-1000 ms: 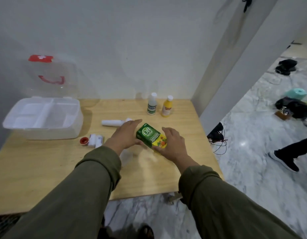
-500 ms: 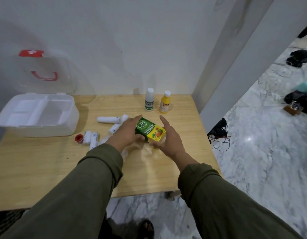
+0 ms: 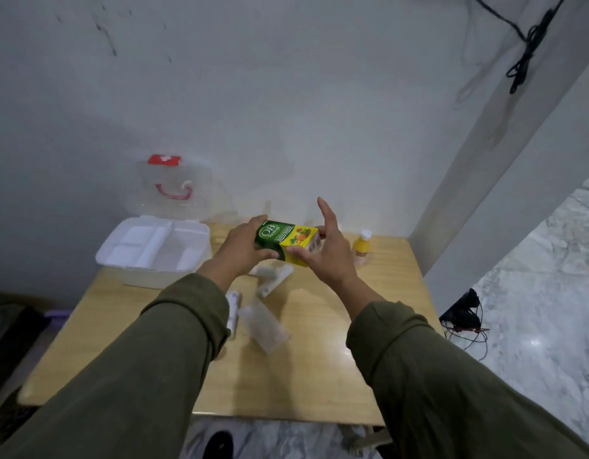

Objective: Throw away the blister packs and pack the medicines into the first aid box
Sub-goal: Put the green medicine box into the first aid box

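Observation:
A green and yellow medicine carton point(image 3: 286, 241) is lifted above the wooden table point(image 3: 319, 376). My left hand point(image 3: 241, 250) grips its green end. My right hand point(image 3: 326, 251) pinches its yellow end with the thumb, while the forefinger points straight up. The white first aid box point(image 3: 154, 251) stands open at the back left, its clear lid point(image 3: 174, 190) leaning on the wall. A clear blister pack point(image 3: 265, 323) lies on the table below my hands, next to white tubes point(image 3: 274, 281).
A yellow bottle point(image 3: 362, 247) stands at the back right of the table. A white packet point(image 3: 232, 313) lies partly under my left sleeve. Black cables point(image 3: 465, 318) lie on the marble floor to the right. A wall corner rises at right.
Both hands have lifted the carton off the table and up toward the wall. My right forefinger has straightened upward. The camera has tilted up and swung.

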`<action>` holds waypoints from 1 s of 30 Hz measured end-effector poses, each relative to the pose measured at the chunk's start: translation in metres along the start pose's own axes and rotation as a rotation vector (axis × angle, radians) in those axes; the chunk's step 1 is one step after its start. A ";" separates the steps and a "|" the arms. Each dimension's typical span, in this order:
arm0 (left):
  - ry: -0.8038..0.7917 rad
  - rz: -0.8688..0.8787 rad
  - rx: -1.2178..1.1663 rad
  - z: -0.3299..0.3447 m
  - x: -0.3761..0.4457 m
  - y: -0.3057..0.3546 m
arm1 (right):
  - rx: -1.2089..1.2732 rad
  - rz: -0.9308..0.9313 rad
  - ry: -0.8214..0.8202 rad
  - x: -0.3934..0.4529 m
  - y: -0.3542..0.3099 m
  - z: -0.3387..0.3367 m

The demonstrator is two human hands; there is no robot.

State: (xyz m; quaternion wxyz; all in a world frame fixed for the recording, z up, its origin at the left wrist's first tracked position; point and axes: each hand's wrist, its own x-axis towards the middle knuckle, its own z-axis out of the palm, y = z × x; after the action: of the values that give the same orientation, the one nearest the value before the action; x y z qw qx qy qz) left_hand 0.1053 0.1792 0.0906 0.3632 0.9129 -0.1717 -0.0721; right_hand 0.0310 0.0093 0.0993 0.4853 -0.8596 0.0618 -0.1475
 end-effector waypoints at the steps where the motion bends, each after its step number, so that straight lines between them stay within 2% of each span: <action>1: 0.016 -0.008 -0.001 -0.012 -0.001 -0.008 | 0.001 -0.014 -0.011 0.006 -0.008 0.010; 9: 0.095 -0.182 0.094 -0.088 -0.011 -0.111 | -0.018 -0.066 -0.137 0.042 -0.050 0.099; 15: 0.079 -0.344 0.317 -0.120 -0.010 -0.177 | -0.078 -0.046 -0.226 0.063 -0.060 0.154; 22: -0.097 -0.411 0.259 -0.133 -0.002 -0.207 | -0.259 -0.059 -0.336 0.082 -0.063 0.182; 30: -0.118 -0.395 0.212 -0.132 0.007 -0.220 | -0.360 -0.010 -0.342 0.087 -0.060 0.214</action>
State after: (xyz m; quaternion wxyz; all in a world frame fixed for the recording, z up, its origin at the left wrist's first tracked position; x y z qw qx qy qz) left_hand 0.2028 0.4096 0.0351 0.2335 0.9560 -0.0171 -0.1767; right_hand 0.1782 0.1933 0.0635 0.3270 -0.9450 -0.0002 0.0111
